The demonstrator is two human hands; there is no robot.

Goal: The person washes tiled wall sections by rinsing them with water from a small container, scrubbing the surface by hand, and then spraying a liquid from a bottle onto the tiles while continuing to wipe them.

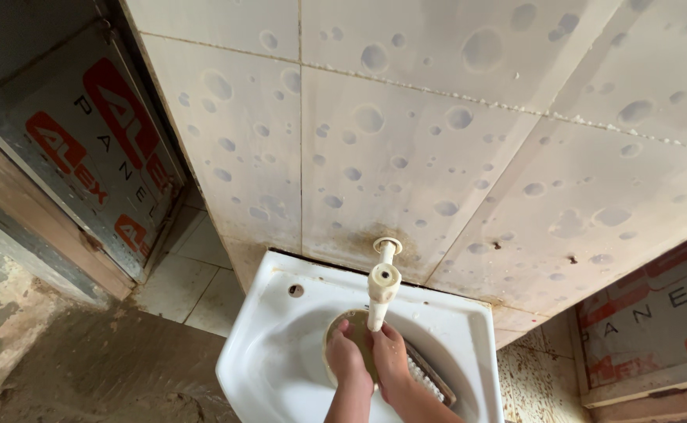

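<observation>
Both my hands are in a white wall-mounted sink (273,337), just under a cream plastic tap (382,286). My left hand (346,356) curls over a round tan dish (349,323) that lies in the basin. My right hand (391,356) rests on the same dish beside it, its fingertips close to the tap's spout. The two hands touch each other. Most of the dish is hidden beneath them. I cannot see whether water is running. A scrubbing brush (431,381) with pale bristles lies in the basin to the right of my right wrist.
The sink hangs on a wall of pale tiles (406,141) with grey round spots and rust stains around the tap. A printed panel door (85,149) stands at the left and another panel (649,313) at the lower right. Wet, stained concrete floor (85,368) lies at the lower left.
</observation>
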